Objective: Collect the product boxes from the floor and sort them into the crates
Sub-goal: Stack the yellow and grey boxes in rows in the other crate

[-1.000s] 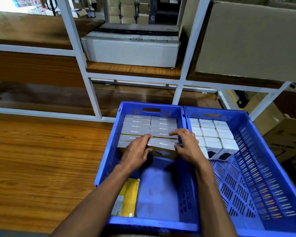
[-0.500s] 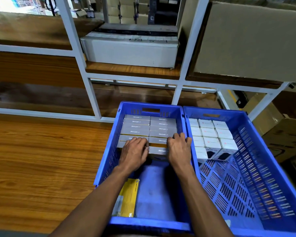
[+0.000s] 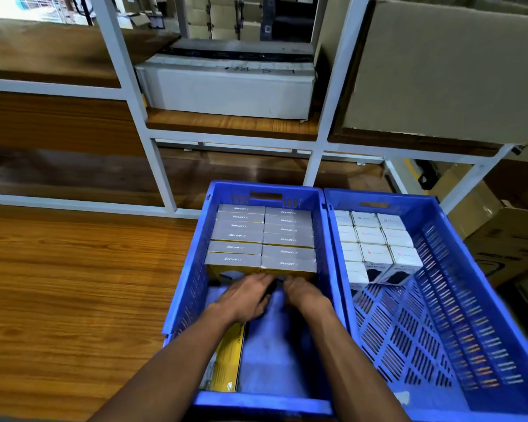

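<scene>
Two blue crates stand side by side on the wooden floor. The left crate [image 3: 185, 287] holds two columns of grey-topped, yellow-sided product boxes [image 3: 262, 236] packed against its far end. My left hand [image 3: 244, 295] and my right hand [image 3: 305, 293] lie side by side just in front of the nearest row, fingers extended toward the boxes' yellow front faces and holding nothing. One yellow box [image 3: 227, 360] lies on its side at the crate's near left wall. The right crate [image 3: 457, 269] holds several white boxes [image 3: 375, 245] at its far end.
A white metal shelving rack [image 3: 157, 166] stands right behind the crates, with a long white carton [image 3: 226, 86] and a large brown carton [image 3: 445, 71] on its wooden shelf. More brown cartons [image 3: 512, 239] sit on the floor at the right. Wooden floor [image 3: 73, 284] stretches to the left.
Both hands have slid off the tops of the nearest boxes and drawn back toward me, coming together in front of the row. The last boxes now sit level with the others.
</scene>
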Demonstrator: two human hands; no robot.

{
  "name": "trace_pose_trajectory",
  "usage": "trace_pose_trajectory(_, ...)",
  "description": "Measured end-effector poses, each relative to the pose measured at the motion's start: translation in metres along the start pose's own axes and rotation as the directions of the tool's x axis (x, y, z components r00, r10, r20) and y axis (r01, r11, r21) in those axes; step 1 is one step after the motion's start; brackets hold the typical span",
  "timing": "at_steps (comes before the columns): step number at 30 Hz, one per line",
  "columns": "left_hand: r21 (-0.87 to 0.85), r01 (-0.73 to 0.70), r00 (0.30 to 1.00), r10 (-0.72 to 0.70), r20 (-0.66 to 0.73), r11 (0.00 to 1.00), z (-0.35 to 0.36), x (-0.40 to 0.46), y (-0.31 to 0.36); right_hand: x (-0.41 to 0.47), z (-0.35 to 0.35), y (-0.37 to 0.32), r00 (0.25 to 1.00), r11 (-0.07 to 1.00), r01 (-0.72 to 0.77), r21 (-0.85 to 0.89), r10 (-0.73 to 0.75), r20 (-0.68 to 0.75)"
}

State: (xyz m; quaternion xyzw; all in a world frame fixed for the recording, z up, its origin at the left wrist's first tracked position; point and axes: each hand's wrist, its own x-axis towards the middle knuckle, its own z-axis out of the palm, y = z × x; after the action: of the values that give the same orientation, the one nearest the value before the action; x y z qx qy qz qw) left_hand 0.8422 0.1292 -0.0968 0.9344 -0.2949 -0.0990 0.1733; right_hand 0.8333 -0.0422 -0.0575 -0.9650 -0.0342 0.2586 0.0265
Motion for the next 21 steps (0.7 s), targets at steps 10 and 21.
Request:
trace_pose_trajectory(10,-0.110,0.011,1.000,-0.008,0.026,0.994,0.008,-0.001,0.001,0.000,-0.009,0.000,0.994,0.998,-0.006,0.059,0.012,-0.113)
trace_pose_trajectory(21,-0.180,0.031,1.000,-0.031,0.001,0.983,0.004,-0.001,0.000,0.018,0.001,0.002,0.851,0.969,-0.016,0.246,0.143,-0.506)
